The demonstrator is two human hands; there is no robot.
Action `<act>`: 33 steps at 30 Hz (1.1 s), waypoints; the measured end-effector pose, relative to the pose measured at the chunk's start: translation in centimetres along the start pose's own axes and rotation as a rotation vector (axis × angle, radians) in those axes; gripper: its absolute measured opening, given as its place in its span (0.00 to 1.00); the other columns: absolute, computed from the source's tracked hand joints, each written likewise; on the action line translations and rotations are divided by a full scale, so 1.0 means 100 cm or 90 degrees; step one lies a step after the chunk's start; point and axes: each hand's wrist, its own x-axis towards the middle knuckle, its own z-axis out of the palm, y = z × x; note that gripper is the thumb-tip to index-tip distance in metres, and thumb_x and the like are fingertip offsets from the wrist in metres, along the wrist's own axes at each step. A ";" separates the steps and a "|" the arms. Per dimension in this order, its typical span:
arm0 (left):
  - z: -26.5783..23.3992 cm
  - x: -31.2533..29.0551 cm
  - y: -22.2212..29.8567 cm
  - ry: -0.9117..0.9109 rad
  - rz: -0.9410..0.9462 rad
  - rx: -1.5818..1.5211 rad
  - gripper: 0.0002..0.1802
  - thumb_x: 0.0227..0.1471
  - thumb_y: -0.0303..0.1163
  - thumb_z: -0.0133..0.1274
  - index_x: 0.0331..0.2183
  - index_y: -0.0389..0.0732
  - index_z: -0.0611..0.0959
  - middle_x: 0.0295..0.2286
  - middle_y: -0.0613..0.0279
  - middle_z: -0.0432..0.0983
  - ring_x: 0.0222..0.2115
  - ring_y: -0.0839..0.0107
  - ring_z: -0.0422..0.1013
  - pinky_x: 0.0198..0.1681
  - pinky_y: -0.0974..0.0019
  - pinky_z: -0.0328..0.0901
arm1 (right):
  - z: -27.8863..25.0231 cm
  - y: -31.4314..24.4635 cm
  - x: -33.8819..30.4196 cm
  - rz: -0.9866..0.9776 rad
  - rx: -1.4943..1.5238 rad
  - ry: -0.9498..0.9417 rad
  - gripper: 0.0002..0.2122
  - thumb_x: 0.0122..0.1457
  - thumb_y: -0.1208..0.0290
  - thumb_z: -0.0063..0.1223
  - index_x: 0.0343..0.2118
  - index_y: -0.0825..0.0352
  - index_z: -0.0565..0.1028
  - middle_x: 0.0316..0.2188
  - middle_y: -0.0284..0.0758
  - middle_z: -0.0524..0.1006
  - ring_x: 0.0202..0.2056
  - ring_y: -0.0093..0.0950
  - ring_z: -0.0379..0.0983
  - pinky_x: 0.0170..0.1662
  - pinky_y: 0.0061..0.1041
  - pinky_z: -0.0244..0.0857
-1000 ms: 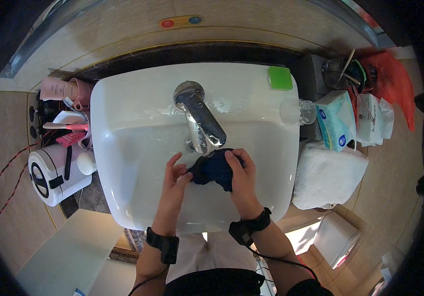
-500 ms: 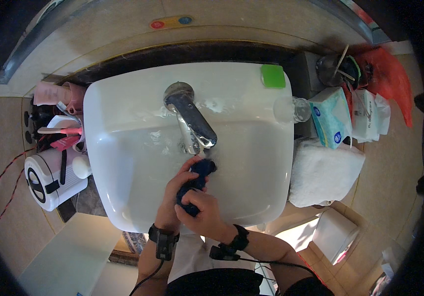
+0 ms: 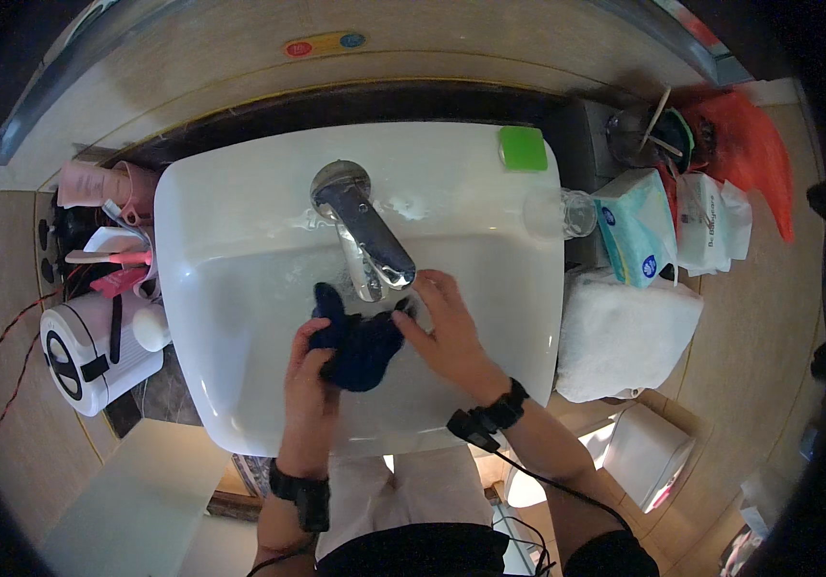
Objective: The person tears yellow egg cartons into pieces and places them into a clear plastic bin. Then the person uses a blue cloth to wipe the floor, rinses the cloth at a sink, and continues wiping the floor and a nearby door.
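A dark blue sock (image 3: 365, 354) hangs bunched over the white washbasin (image 3: 500, 317), just below the spout of the chrome faucet (image 3: 370, 236). My left hand (image 3: 311, 370) grips its left side, thumb lying across the fabric. At the sock's upper right end, the thumb and fingers of my right hand (image 3: 447, 327) close on the edge, close beside the spout tip. Part of that grip is hidden behind the fingers. Both wrists carry black straps with small boxes and cables.
A green block (image 3: 524, 149) sits on the basin's back right corner. To the right are a clear cup (image 3: 578, 213), a tissue pack (image 3: 636, 229), a folded white towel (image 3: 627, 332) and a red bag (image 3: 745, 159). Pink cups (image 3: 134, 192) and a white appliance (image 3: 96, 351) stand left.
The sock has gone from a tight bundle between both hands to a more spread-out shape. My left hand moved left and nearer me; my right hand moved right and up toward the spout.
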 end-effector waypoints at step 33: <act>-0.071 -0.050 0.060 -0.001 0.013 -0.189 0.22 0.49 0.31 0.46 0.48 0.39 0.71 0.49 0.46 0.66 0.49 0.52 0.65 0.52 0.49 0.63 | 0.015 -0.020 -0.035 0.383 0.178 -0.384 0.13 0.56 0.68 0.46 0.40 0.73 0.72 0.18 0.34 0.72 0.21 0.25 0.69 0.25 0.24 0.63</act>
